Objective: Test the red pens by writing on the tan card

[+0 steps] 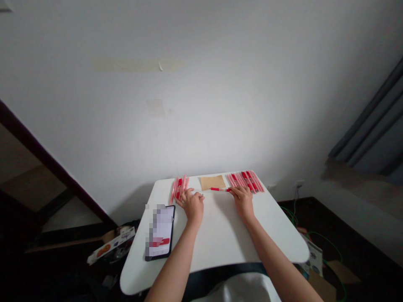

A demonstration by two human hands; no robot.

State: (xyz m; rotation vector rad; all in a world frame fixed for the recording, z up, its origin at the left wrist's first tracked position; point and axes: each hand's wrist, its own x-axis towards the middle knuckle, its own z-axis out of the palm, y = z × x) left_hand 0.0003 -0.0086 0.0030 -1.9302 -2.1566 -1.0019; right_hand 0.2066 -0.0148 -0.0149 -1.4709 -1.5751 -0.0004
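My right hand (243, 200) grips one end of a red pen (215, 189) with a pale middle section. The pen points left, across the front edge of a piece of brown paper (212, 182). On the left, my left hand (192, 206) has its fingers spread, the fingertips at the near end of a small pile of pink and red pens (179, 184). A tiny greyish bit shows by its thumb, too small to make out. Beyond my right hand lies a wider row of similar pens (242, 179), side by side; my fingers hide some near ends.
A phone (164, 235) with a lit, partly blurred screen lies on the white table (220, 243), left of my left forearm. The wall (214, 126) stands behind the table. Boxes (113, 245) sit on the floor at left; green cables (327, 241) run at right.
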